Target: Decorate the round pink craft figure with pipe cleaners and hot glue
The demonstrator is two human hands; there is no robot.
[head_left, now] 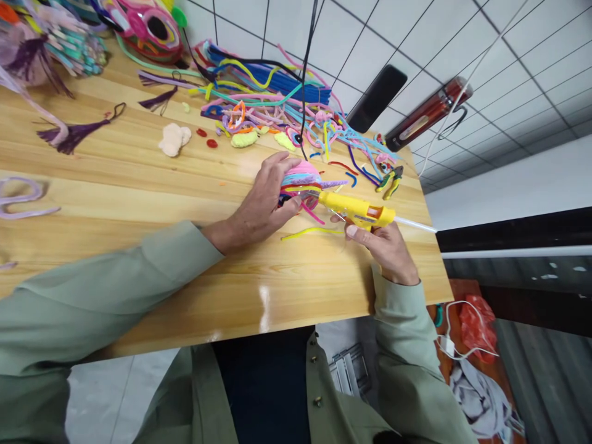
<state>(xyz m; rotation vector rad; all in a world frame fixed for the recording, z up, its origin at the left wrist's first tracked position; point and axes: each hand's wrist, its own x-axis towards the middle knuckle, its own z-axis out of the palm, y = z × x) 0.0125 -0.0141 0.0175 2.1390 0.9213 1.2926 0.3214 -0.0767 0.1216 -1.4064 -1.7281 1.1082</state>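
My left hand [263,200] is wrapped round a small ball of coiled pipe cleaners [301,177], pink on top with coloured stripes, and holds it on the wooden table [139,185]. My right hand [386,246] grips a yellow glue gun [358,211] with a clear glue stick poking out of its back end. The gun's tip points left and touches the lower side of the ball. A loose yellow pipe cleaner [309,232] lies on the table just under the gun.
A tangle of coloured pipe cleaners [277,98] covers the far middle of the table. Yellow-green pliers [390,180] lie near the right edge. Purple tassels [74,132], a cream felt shape [173,139], a black phone [377,97] and a pink woven piece [155,28] are about too.
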